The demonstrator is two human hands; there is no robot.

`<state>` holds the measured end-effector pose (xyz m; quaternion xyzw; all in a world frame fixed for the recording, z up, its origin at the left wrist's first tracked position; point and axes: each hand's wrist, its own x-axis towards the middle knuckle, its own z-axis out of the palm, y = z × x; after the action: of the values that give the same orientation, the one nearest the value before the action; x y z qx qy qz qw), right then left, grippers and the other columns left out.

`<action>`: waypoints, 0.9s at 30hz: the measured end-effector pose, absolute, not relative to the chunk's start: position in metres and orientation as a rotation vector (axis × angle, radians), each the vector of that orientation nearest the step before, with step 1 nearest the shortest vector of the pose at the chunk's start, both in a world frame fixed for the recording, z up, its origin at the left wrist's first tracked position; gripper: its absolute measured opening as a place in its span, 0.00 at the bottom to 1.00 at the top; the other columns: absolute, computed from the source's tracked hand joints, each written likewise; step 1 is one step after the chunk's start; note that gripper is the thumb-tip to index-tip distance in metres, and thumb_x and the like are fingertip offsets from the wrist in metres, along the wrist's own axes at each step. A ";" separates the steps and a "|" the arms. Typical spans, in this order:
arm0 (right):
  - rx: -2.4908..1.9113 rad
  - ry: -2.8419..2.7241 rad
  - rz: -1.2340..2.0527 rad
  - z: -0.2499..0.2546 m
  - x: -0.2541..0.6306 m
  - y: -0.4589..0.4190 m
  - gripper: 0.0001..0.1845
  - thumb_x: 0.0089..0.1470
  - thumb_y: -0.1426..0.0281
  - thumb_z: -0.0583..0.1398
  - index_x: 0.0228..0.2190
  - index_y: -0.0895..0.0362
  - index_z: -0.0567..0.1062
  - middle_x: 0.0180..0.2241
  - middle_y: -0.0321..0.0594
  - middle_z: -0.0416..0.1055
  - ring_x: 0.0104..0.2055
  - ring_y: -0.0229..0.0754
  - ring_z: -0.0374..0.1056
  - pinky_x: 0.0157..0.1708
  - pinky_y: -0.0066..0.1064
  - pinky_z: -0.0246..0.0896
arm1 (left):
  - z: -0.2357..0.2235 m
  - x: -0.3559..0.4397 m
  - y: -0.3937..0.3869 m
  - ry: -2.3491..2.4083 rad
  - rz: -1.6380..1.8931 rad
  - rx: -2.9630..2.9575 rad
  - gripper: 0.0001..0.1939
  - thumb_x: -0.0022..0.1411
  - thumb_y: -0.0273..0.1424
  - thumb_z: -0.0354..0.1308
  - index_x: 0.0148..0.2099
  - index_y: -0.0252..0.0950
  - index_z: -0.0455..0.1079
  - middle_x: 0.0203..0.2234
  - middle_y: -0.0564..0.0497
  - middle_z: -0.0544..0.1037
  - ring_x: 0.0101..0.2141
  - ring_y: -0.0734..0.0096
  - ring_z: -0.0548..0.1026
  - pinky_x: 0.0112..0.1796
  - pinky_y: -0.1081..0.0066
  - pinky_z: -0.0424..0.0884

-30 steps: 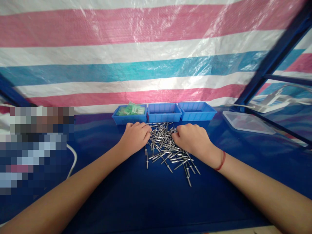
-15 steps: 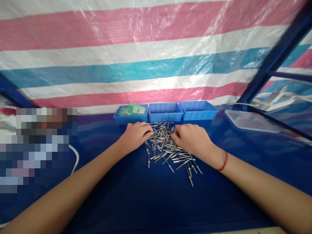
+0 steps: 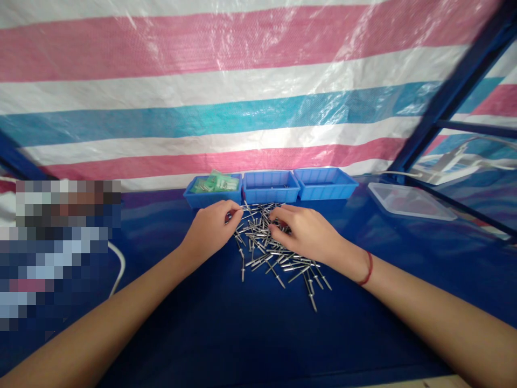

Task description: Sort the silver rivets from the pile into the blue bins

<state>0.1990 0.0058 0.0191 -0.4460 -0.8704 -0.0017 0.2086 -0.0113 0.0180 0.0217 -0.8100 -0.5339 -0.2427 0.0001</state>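
A loose pile of silver blind rivets (image 3: 258, 237) lies on the blue table in front of me. At the pile's left edge, my left hand (image 3: 214, 226) has its thumb and index finger pinched together on a rivet (image 3: 246, 206) that sticks out from the fingertips. My right hand (image 3: 305, 229) reaches over the pile's right side, touching it or just above it. Its thumb and index finger are apart, with rivets showing between them. A red cord circles the right wrist.
Behind the pile stand three blue bins: the left bin (image 3: 189, 197) with green packets (image 3: 216, 182), the middle bin (image 3: 271, 195) with a few small pieces, and the right bin (image 3: 329, 191). A clear plastic lid (image 3: 412, 203) lies right. A white cable (image 3: 120, 267) runs at left.
My left hand has moved slightly left and now pinches a rivet at its fingertips. My right hand has shifted left over the pile, its thumb and index finger spreading apart.
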 end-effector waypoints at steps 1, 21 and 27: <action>-1.175 -2.400 0.077 0.018 0.198 0.005 0.14 0.57 0.63 0.51 0.39 0.57 0.71 0.32 0.39 0.71 0.29 0.39 0.67 0.26 0.30 0.52 | 0.022 -0.009 0.015 -1.689 -0.834 -2.583 0.11 0.63 0.32 0.48 0.37 0.36 0.71 0.30 0.52 0.77 0.32 0.69 0.73 0.35 0.71 0.65; -0.850 -2.185 0.486 0.013 0.185 0.002 0.12 0.59 0.72 0.52 0.27 0.59 0.71 0.23 0.34 0.65 0.24 0.32 0.58 0.26 0.26 0.53 | 0.016 0.010 -0.007 -1.415 -1.459 -2.696 0.04 0.60 0.30 0.56 0.37 0.36 0.70 0.31 0.54 0.77 0.31 0.75 0.73 0.34 0.76 0.68; -0.870 -2.140 0.536 0.013 0.184 0.001 0.10 0.57 0.72 0.53 0.25 0.59 0.70 0.21 0.33 0.65 0.24 0.33 0.59 0.25 0.25 0.53 | 0.016 0.010 -0.008 -1.233 -1.393 -2.726 0.03 0.61 0.27 0.56 0.38 0.36 0.70 0.30 0.53 0.76 0.30 0.76 0.73 0.35 0.75 0.68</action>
<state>0.1837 0.0010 0.0130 -0.3402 -0.8363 0.2094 0.3756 0.0105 -0.0076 0.0161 -0.8234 -0.3724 -0.4207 -0.0794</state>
